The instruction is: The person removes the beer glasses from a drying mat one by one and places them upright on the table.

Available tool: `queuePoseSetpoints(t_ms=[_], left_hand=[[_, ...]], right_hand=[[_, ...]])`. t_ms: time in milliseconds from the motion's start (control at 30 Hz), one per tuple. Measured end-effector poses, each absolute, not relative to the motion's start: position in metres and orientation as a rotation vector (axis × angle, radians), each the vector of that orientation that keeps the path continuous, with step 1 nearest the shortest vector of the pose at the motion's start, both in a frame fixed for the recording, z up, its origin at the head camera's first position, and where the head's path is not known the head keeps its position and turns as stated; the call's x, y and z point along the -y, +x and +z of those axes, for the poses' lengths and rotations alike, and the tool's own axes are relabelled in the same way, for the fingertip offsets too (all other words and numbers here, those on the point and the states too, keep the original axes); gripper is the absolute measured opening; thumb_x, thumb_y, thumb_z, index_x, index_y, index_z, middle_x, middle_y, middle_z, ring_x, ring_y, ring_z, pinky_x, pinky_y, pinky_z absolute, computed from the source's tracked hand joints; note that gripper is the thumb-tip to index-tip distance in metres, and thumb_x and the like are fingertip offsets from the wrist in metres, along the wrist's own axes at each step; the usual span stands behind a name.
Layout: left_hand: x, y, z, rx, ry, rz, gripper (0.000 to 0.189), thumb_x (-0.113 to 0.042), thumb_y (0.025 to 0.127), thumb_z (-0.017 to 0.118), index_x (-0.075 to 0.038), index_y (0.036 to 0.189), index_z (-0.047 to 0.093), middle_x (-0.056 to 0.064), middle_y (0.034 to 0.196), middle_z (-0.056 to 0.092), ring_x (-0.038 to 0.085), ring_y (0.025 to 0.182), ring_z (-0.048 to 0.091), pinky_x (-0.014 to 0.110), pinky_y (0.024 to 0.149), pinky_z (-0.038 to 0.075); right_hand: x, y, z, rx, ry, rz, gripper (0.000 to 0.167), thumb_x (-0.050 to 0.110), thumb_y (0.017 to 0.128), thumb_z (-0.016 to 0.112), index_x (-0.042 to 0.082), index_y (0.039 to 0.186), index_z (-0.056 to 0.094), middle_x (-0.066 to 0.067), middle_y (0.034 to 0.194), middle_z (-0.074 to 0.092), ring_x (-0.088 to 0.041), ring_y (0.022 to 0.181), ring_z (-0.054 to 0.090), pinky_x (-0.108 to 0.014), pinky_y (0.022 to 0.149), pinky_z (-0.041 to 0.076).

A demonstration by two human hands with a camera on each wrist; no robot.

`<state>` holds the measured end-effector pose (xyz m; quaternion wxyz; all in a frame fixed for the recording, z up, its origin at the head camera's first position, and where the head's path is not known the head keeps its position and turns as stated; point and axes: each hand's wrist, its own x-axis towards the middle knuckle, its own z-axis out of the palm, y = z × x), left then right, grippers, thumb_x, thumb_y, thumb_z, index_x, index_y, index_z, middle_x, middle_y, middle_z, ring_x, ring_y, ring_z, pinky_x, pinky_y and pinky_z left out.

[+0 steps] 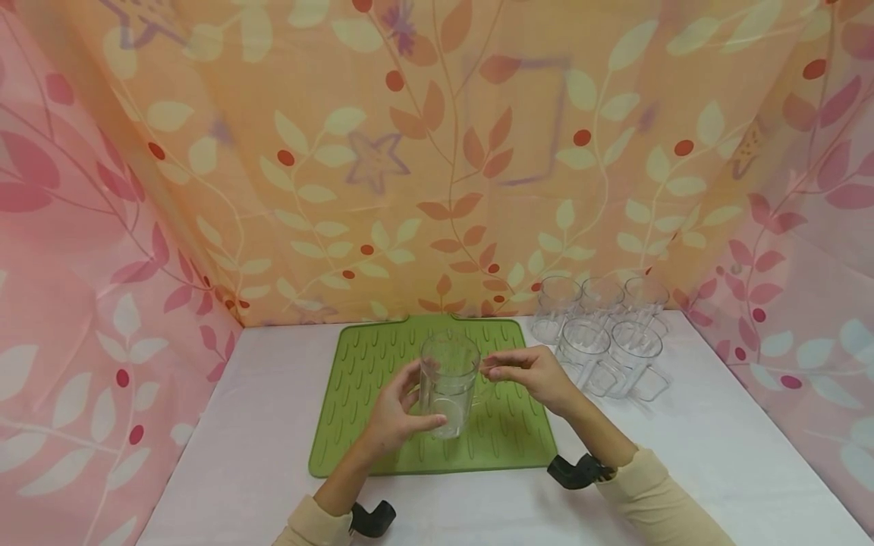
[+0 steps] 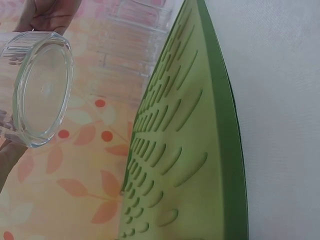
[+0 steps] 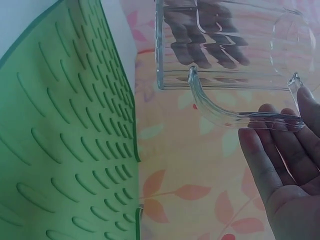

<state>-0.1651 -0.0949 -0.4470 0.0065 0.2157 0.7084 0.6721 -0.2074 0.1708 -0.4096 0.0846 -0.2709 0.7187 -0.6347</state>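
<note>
A clear glass mug (image 1: pixel 448 387) is held upright above a green ribbed drying mat (image 1: pixel 382 455), its round base showing in the left wrist view. Around the mug's body, my left hand (image 1: pixel 396 417) grips from the left side, thumb toward the front. In the right wrist view, the left fingers show through the glass. My right hand (image 1: pixel 539 375) holds the mug's handle (image 3: pixel 240 119), its thumb near the handle's upper end and its fingers at the outer side. Only a small part of the left hand (image 2: pixel 9 156) appears in the left wrist view.
Several more clear glass mugs (image 1: pixel 636 341) stand in two rows at the back right, handles on the nearer ones pointing right. A white cloth (image 1: pixel 253 425) covers the table. Floral curtains (image 1: pixel 444 152) hang behind and on both sides.
</note>
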Motion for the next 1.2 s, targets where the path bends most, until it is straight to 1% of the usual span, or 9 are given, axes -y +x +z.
queuePoseSetpoints(t_ms=[100, 167, 333, 400, 533, 700, 800, 1000, 1200], left_hand=[[0.0945, -0.1647, -0.4469, -2.208, 0.677, 2.101, 0.086, -0.001, 0.074, 0.082, 0.001, 0.146, 0.035, 0.019, 0.148, 0.044, 0.034, 0.139, 0.04, 0.025, 0.109, 0.043], [0.0944, -0.1643, -0.4466, -2.207, 0.676, 2.103, 0.086, -0.001, 0.073, 0.082, 0.0, 0.146, 0.036, 0.019, 0.148, 0.044, 0.034, 0.139, 0.04, 0.025, 0.109, 0.043], [0.0951, -0.1631, -0.4479, -2.203, 0.682, 2.116, 0.085, -0.001, 0.073, 0.082, -0.003, 0.145, 0.037, 0.019, 0.148, 0.044, 0.036, 0.139, 0.04, 0.025, 0.109, 0.043], [0.095, -0.1626, -0.4483, -2.199, 0.679, 2.121, 0.085, -0.001, 0.073, 0.082, -0.003, 0.146, 0.037, 0.019, 0.148, 0.044, 0.036, 0.139, 0.04, 0.024, 0.108, 0.043], [0.0947, -0.1619, -0.4482, -2.19, 0.665, 2.127, 0.086, -0.001, 0.073, 0.082, -0.002, 0.146, 0.036, 0.019, 0.149, 0.043, 0.035, 0.14, 0.04, 0.024, 0.109, 0.042], [0.0942, -0.1626, -0.448, -2.192, 0.651, 2.126, 0.086, -0.001, 0.073, 0.082, -0.004, 0.146, 0.037, 0.019, 0.148, 0.044, 0.033, 0.14, 0.04, 0.029, 0.111, 0.042], [0.0939, -0.163, -0.4476, -2.198, 0.664, 2.115, 0.086, -0.001, 0.073, 0.081, -0.004, 0.146, 0.036, 0.02, 0.148, 0.044, 0.034, 0.14, 0.041, 0.032, 0.111, 0.042], [0.0929, -0.1641, -0.4466, -2.233, 0.698, 2.05, 0.085, -0.003, 0.076, 0.08, -0.005, 0.148, 0.035, 0.017, 0.149, 0.044, 0.035, 0.138, 0.042, 0.028, 0.109, 0.043], [0.0913, -0.1643, -0.4448, -2.256, 0.697, 1.994, 0.087, -0.008, 0.078, 0.08, -0.007, 0.15, 0.031, 0.013, 0.151, 0.043, 0.031, 0.14, 0.041, 0.037, 0.112, 0.042]], right_hand=[[-0.1711, -0.2069, -0.4089, -2.15, -0.8, -1.895, 0.032, 0.009, 0.092, 0.066, -0.014, 0.114, 0.065, -0.022, 0.107, 0.072, -0.015, 0.094, 0.073, -0.025, 0.084, 0.059], [-0.1714, -0.2073, -0.4085, -2.14, -0.792, -1.895, 0.033, 0.009, 0.091, 0.066, -0.014, 0.114, 0.065, -0.021, 0.107, 0.072, -0.016, 0.094, 0.073, -0.025, 0.084, 0.059], [-0.1729, -0.2084, -0.4091, -2.097, -0.776, -1.889, 0.034, 0.008, 0.09, 0.067, -0.016, 0.114, 0.064, 0.001, 0.1, 0.077, -0.012, 0.092, 0.073, -0.025, 0.085, 0.059], [-0.1731, -0.2081, -0.4089, -2.082, -0.766, -1.89, 0.035, 0.008, 0.09, 0.067, -0.016, 0.114, 0.063, 0.007, 0.099, 0.076, -0.01, 0.091, 0.073, -0.025, 0.085, 0.058], [-0.1731, -0.2078, -0.4084, -2.075, -0.757, -1.903, 0.038, 0.009, 0.09, 0.068, -0.018, 0.115, 0.061, 0.005, 0.1, 0.077, -0.01, 0.092, 0.073, -0.025, 0.085, 0.058], [-0.1722, -0.2078, -0.4081, -2.108, -0.755, -1.911, 0.038, 0.009, 0.09, 0.068, -0.02, 0.115, 0.061, 0.002, 0.1, 0.077, -0.01, 0.091, 0.073, -0.024, 0.084, 0.058], [-0.1716, -0.2067, -0.4077, -2.126, -0.747, -1.92, 0.038, 0.008, 0.09, 0.068, -0.019, 0.114, 0.061, 0.004, 0.098, 0.077, -0.009, 0.09, 0.073, -0.024, 0.083, 0.059], [-0.1731, -0.2036, -0.4055, -2.169, -0.773, -1.933, 0.034, 0.007, 0.09, 0.067, -0.018, 0.113, 0.063, 0.012, 0.095, 0.075, -0.007, 0.091, 0.073, -0.023, 0.081, 0.059], [-0.1751, -0.2012, -0.4005, -2.186, -0.837, -1.935, 0.035, 0.005, 0.09, 0.065, -0.022, 0.113, 0.06, 0.015, 0.097, 0.074, -0.008, 0.093, 0.073, -0.023, 0.081, 0.059]])
